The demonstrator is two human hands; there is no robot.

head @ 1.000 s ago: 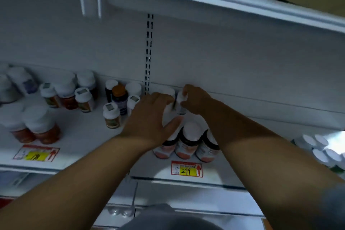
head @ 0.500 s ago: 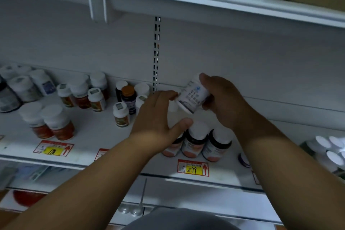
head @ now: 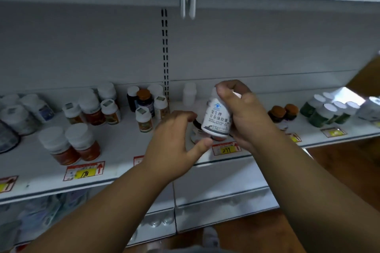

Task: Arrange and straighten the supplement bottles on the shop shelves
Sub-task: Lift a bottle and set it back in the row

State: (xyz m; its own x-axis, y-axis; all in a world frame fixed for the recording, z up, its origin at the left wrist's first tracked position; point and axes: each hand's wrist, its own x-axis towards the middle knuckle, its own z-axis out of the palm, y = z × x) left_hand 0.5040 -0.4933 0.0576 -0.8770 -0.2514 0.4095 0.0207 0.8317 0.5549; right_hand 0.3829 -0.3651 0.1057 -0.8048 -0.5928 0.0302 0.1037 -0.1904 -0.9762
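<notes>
The right hand [head: 244,115] grips one white supplement bottle [head: 217,118] with Chinese print on its label, held above the front of the white shelf [head: 123,150], while the left hand [head: 174,144] is spread wide just beside it, thumb near the bottle's base, holding nothing. Two orange bottles with white caps [head: 70,146] stand side by side at front left behind a yellow price tag [head: 85,170]. Two brown-capped bottles [head: 284,112] sit to the right, a cluster of green bottles [head: 324,112], too blurred to count, sits beyond them, and one plain white bottle [head: 189,93] stands at the back.
</notes>
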